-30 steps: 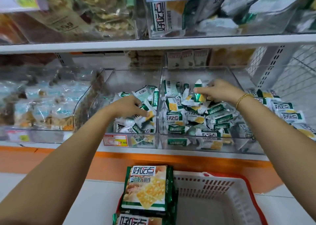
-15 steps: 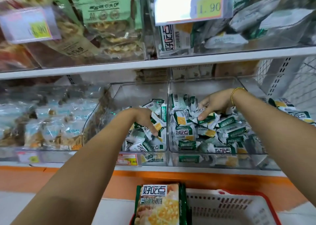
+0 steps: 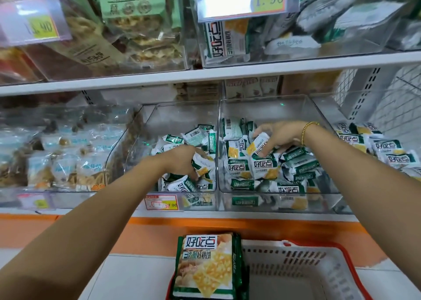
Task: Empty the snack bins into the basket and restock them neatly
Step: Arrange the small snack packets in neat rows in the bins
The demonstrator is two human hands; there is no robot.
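The left hand (image 3: 182, 160) and right hand (image 3: 276, 138) each curl round snack packets (image 3: 241, 167) in adjoining bins (image 3: 182, 113). Slick wrappers may slip from a loose clutch and miss the near basket (image 3: 284, 261).

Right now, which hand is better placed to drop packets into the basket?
Probably right. Both hands grip snack packets, but the right hand is above the bare half of the basket; the left hand is above its large biscuit bags.

Snack pkts (image 3: 264, 168) under right hand (image 3: 276, 138): white w/ green bands, yellow cracker print. Bracelet (image 3: 306, 130) on its wrist: gold. Basket (image 3: 296, 261) below hands: white lattice, red rim.
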